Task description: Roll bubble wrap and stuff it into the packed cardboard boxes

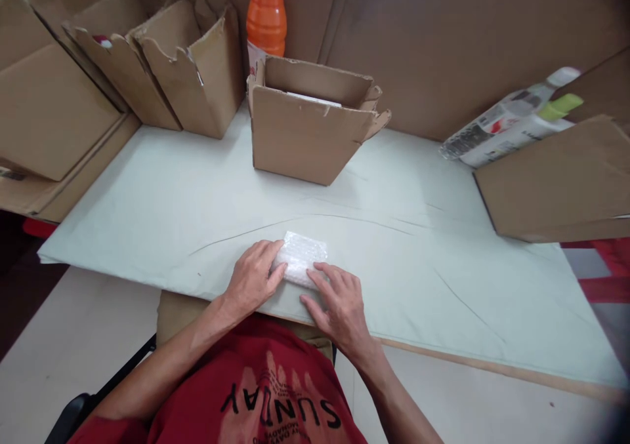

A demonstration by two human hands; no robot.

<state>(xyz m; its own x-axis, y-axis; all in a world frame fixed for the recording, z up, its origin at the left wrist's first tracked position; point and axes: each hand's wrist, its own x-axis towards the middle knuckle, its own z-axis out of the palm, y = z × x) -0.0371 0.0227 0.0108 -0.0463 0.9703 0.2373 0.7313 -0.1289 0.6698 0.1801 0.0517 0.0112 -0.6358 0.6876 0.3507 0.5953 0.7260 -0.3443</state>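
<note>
A small packet wrapped in bubble wrap (301, 255) lies on the pale paper-covered table (418, 254) near its front edge. My left hand (253, 277) rests on the packet's left end, fingers curled against it. My right hand (339, 303) lies flat over its near right corner, fingertips pressing on the wrap. Both hands hold the packet down against the table.
An open cardboard box (308, 126) with something white inside stands behind the packet, an orange bottle (266, 12) behind it. More cardboard boxes (187, 63) line the back left. At right, a cardboard holder (556, 181) carries white bottles (512, 126).
</note>
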